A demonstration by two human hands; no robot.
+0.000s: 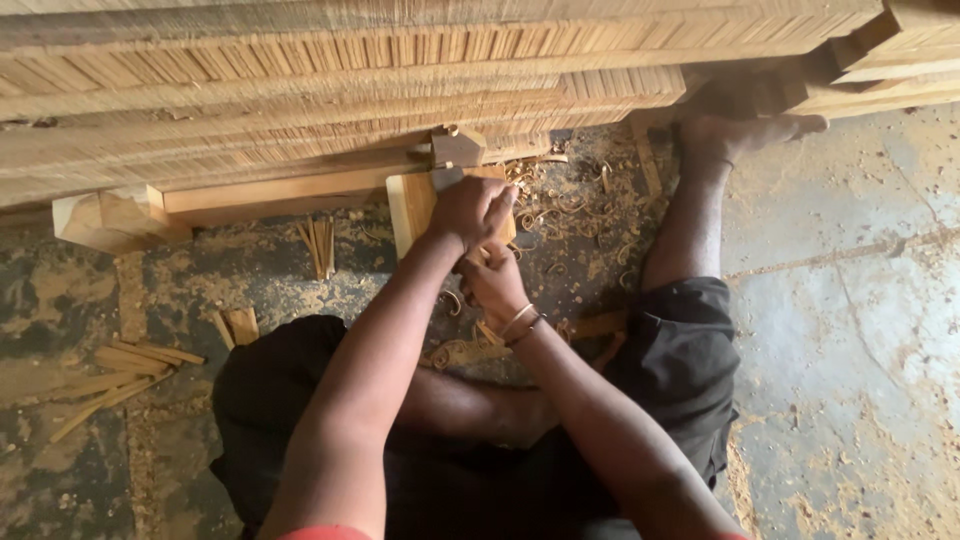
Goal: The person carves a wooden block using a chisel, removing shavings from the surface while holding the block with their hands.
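Both hands, left hand (472, 210) and right hand (490, 275), grip tight on the wooden plane (455, 165), shavings (560, 205) piled up, block (415, 205) seemingly mid-planing.

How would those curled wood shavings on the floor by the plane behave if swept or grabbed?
The curled wood shavings look thin and springy, so probably very light and likely to scatter or roll when pushed. Their loose tangle suggests they would clump in a grab, yet crush or snap easily. The left hand and right hand sit beside them on the wooden block.
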